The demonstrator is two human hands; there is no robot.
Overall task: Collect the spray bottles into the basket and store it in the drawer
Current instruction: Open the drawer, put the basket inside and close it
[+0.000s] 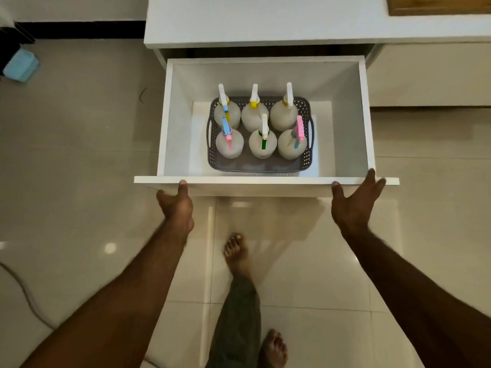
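A white drawer (pixel 265 180) stands pulled out from a white cabinet. Inside it sits a grey perforated basket (pixel 259 166) holding several upright whitish spray bottles (pixel 259 143) with white, blue, pink, yellow and green trigger heads. My left hand (pixel 176 205) rests against the drawer's front panel at its left, thumb on the top edge, fingers spread. My right hand (pixel 354 200) is against the front panel at its right, fingers apart and touching the top edge. Neither hand holds any object.
The white cabinet top (pixel 265 19) runs across the back, with a wooden panel (pixel 438 5) at the far right. My bare feet (pixel 236 252) stand on the glossy tiled floor below the drawer. A light blue object (pixel 21 65) and a cable (pixel 24 290) lie at the left.
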